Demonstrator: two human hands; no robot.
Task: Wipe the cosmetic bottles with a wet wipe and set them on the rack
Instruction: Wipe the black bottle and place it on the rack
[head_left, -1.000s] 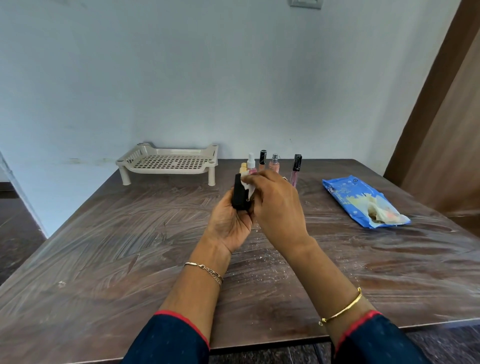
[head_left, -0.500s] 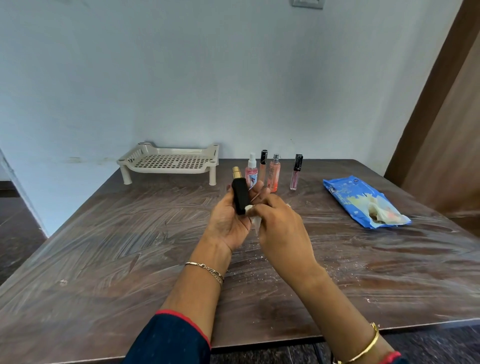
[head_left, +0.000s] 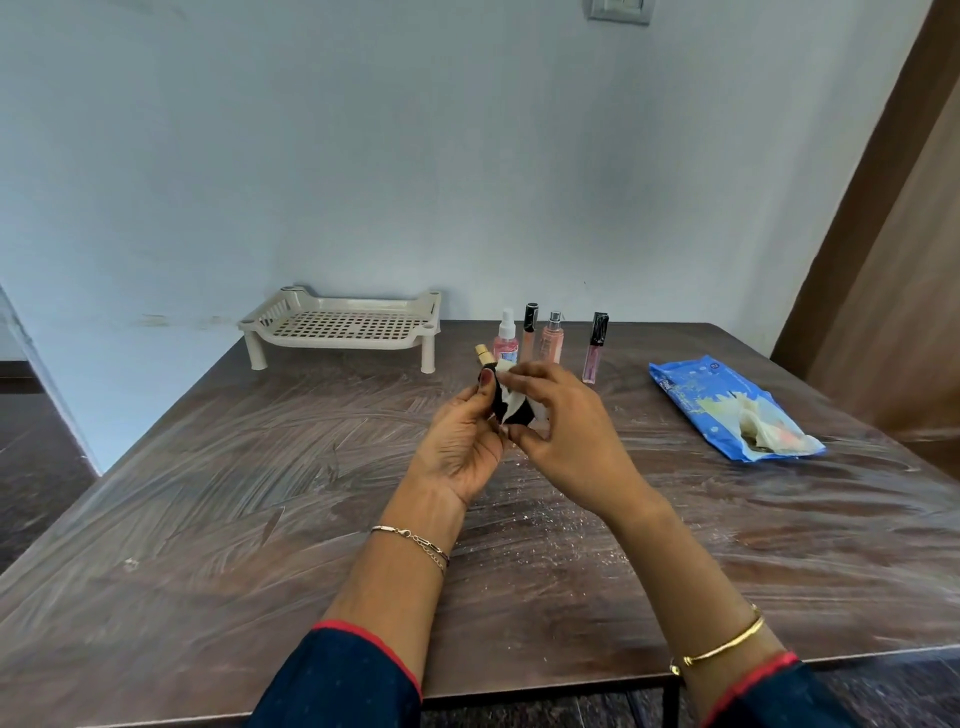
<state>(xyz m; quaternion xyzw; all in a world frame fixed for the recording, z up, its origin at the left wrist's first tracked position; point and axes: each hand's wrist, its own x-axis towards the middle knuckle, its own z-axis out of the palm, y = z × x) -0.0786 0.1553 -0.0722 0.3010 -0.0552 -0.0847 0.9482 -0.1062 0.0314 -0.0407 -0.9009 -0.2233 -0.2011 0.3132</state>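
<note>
the brown wooden table (head_left: 208, 519) carries everything. the white slotted rack (head_left: 340, 327) at its far left holds no bottle, so i judge the task barely begun. the blue wet-wipe pack (head_left: 691, 395) lies open at the right (a sheet pokes out of it).

above the table's middle, the left hand (head_left: 462, 441) grips a black bottle with a gold cap (head_left: 521, 414), thumb and fingers curled round it. the right hand (head_left: 566, 431) pinches a wet wipe (head_left: 513, 399) against its body. this first bottle is mid-wipe.

four more stand in a row behind the hands, beside the rack: a pink spray bottle (head_left: 505, 340), a black-capped tube (head_left: 529, 332), a peach spray bottle (head_left: 553, 343) and a lip gloss (head_left: 595, 348). all of them look yet to be wiped and racked.

half a second ago the wipe sat low by the bottle's base with the right hand beneath it — now that hand is higher, and the wipe lies across the body.
</note>
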